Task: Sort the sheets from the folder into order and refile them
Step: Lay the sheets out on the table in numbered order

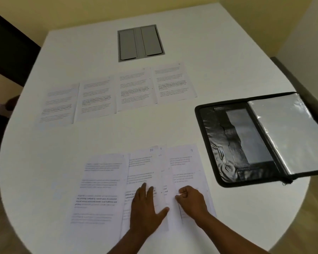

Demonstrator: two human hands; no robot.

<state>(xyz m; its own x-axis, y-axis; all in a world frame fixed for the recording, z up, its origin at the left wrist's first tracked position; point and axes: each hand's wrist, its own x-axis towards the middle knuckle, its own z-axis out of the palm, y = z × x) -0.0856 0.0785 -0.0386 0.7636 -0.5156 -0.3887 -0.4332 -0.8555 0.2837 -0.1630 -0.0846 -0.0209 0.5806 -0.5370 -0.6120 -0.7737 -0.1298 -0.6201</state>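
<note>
Nearest the front edge of the round white worktop (44, 162), a loose fan of white printed paper sheets (147, 173) lies flat under both hands. The left hand (145, 208) rests on the middle of the fan with straight, spread fingers, pressing the sheets down. The right hand (190, 197), just right of it, has its fingers curled and seems to pinch the edge of the rightmost sheet marked with a handwritten 9 (185, 167), though the grip itself is hard to make out. These sheets look thin, light and limp; they will likely slide over one another and over the smooth worktop, so holding the pile flat while drawing one sheet by its edge or corner seems wise, and a hard pinch could crease it. Beyond the fan and to its right, the open black zip folder with clear plastic sleeves (228, 143) lies well apart from the hands. Farther behind the fan, a row of four printed sheets (117, 92) lies side by side, edges slightly overlapping. Beyond that row sits a grey metal hatch (140, 43) set in the worktop.
</note>
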